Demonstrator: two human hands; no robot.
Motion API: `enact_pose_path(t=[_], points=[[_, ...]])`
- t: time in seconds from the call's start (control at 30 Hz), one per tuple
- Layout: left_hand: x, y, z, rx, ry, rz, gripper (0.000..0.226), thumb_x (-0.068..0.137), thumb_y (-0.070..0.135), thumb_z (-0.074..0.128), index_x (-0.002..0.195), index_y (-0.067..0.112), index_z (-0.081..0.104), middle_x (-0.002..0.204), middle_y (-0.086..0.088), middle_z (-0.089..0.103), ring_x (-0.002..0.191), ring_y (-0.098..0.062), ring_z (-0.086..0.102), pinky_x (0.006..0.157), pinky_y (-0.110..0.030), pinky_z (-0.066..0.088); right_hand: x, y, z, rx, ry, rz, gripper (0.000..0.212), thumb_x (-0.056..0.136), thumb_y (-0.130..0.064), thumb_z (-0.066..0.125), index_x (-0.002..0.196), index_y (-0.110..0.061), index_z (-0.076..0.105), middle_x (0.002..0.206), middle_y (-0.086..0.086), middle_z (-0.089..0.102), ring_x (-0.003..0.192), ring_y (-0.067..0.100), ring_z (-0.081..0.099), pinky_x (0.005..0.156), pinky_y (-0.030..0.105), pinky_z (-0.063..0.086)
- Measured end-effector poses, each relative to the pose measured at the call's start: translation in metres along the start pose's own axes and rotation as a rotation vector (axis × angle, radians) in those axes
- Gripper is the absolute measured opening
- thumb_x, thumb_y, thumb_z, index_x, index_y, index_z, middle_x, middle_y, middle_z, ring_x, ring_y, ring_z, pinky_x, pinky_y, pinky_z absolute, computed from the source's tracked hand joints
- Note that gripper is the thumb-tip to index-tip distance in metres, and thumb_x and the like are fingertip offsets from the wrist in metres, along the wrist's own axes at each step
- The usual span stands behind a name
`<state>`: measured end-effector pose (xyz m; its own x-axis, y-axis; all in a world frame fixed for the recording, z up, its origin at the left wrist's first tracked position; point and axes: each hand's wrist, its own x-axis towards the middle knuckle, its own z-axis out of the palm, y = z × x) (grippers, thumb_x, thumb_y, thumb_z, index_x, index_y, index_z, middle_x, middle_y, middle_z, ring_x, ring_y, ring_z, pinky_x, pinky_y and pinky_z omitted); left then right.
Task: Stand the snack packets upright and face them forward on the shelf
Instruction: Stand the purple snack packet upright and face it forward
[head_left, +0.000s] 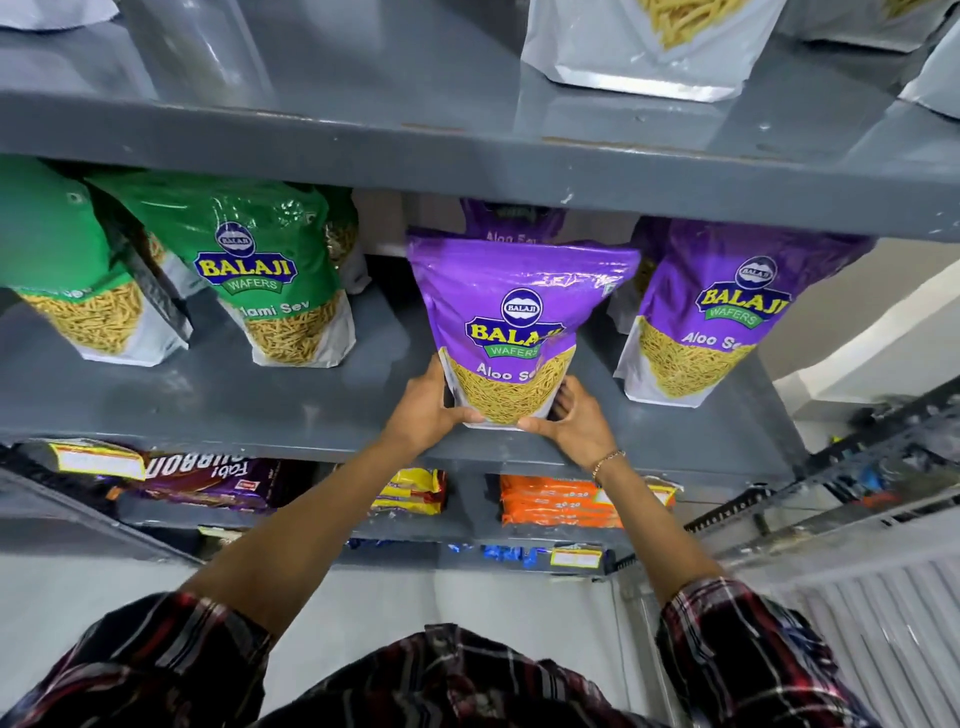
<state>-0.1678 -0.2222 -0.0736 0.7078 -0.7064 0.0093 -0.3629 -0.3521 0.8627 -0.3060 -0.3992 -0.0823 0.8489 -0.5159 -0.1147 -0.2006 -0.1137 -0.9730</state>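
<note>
Checked shirt sleeves (171, 660) fill the foreground, cut off below. Grey shelf (270, 400) carries a purple packet (519, 322), upright and facing forward; a second purple packet (511, 223) behind is mostly hidden. Left hand (423, 410) and right hand (576, 421) grip its lower corners, covering them. Bracelet (608, 461) on right wrist.

- the purple packet (522, 322) near the front edge of the middle shelf (291, 400) says "BALAJI WAFERS" and "Aloo Se", last letter is cut off
- another purple packet (727, 312) toward the shelf's right end, same "BALAJI WAFERS" logo, also "Aloo Se"
- green packet (270, 275) toward the left reads "BALAJI WAFERS", then "lami Sev"
- purple packet at the back (511, 226) only shows "Aloo Sev"
- dark wrapper (208, 475) one shelf down, upside down, looks like "Fab!"
- orange packs (556, 501) down there show "20-20"
</note>
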Motion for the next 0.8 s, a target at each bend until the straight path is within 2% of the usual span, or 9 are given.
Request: enact_pose_path(t=[0.1,0.27,0.37,0.57,0.63,0.7,0.77,0.8], points=[[-0.014,0.003,0.002,-0.015,0.002,0.003,0.083,0.064,0.03,0.083,0.133,0.02,0.038,0.128,0.001,0.061,0.116,-0.017,0.057,0.089,-0.023,0.044,-0.014,-0.001,0.002,-0.008,-0.008,0.01,0.061,0.061,-0.006,0.083,0.109,-0.018,0.047,0.109,-0.007,0.061,0.1,0.001,0.059,0.074,0.007,0.051],[-0.03,0.008,0.001,-0.005,-0.005,0.0,0.083,0.066,0.026,0.082,0.134,0.014,0.036,0.13,-0.006,0.06,0.117,-0.023,0.057,0.091,-0.028,0.048,-0.032,-0.005,0.009,0.038,0.03,0.013,0.061,0.062,0.005,0.079,0.111,-0.011,0.047,0.114,0.004,0.06,0.101,0.013,0.059,0.074,0.008,0.051],[-0.036,0.01,0.001,-0.004,-0.02,-0.005,0.083,0.068,0.023,0.081,0.136,0.013,0.034,0.131,-0.008,0.059,0.118,-0.025,0.056,0.095,-0.036,0.049,-0.04,-0.007,0.012,0.032,0.041,0.015,0.06,0.063,0.002,0.08,0.111,-0.011,0.047,0.114,0.003,0.06,0.103,0.014,0.059,0.074,0.008,0.051],[-0.044,0.01,0.002,-0.019,-0.036,-0.008,0.08,0.071,0.022,0.08,0.136,0.016,0.033,0.131,-0.007,0.058,0.119,-0.024,0.056,0.091,-0.03,0.048,-0.049,-0.004,0.015,0.041,0.044,0.009,0.062,0.063,-0.004,0.082,0.113,-0.016,0.048,0.112,-0.003,0.062,0.103,0.012,0.06,0.075,0.01,0.053],[-0.047,0.009,0.003,-0.021,-0.026,-0.004,0.078,0.072,0.023,0.079,0.136,0.017,0.033,0.131,-0.006,0.058,0.119,-0.023,0.056,0.089,-0.028,0.048,-0.05,-0.002,0.014,0.036,0.04,0.0,0.062,0.062,-0.009,0.083,0.112,-0.018,0.048,0.111,-0.005,0.062,0.105,0.013,0.061,0.079,0.014,0.054],[-0.048,0.009,0.003,-0.026,-0.034,0.003,0.078,0.073,0.022,0.078,0.136,0.018,0.032,0.132,-0.004,0.057,0.121,-0.021,0.054,0.09,-0.028,0.047,-0.05,0.002,0.013,0.024,0.033,-0.007,0.061,0.062,-0.014,0.084,0.111,-0.02,0.048,0.113,-0.004,0.063,0.107,0.013,0.061,0.087,0.024,0.055],[-0.054,0.011,0.005,-0.122,-0.031,0.009,0.085,0.071,0.019,0.079,0.138,0.018,0.027,0.136,-0.002,0.051,0.124,-0.018,0.051,0.095,-0.028,0.047,-0.05,0.004,0.011,0.011,-0.028,-0.016,0.064,0.064,-0.016,0.084,0.115,-0.02,0.046,0.119,-0.002,0.06,0.112,0.012,0.059,0.094,0.031,0.052],[-0.06,0.013,0.009,-0.214,0.016,0.003,0.09,0.069,0.016,0.081,0.139,0.017,0.025,0.138,0.0,0.047,0.125,-0.013,0.049,0.096,-0.025,0.047,-0.05,0.005,0.008,0.012,-0.07,-0.029,0.067,0.064,-0.014,0.083,0.119,-0.019,0.044,0.123,-0.003,0.058,0.114,0.01,0.057,0.097,0.029,0.051]])
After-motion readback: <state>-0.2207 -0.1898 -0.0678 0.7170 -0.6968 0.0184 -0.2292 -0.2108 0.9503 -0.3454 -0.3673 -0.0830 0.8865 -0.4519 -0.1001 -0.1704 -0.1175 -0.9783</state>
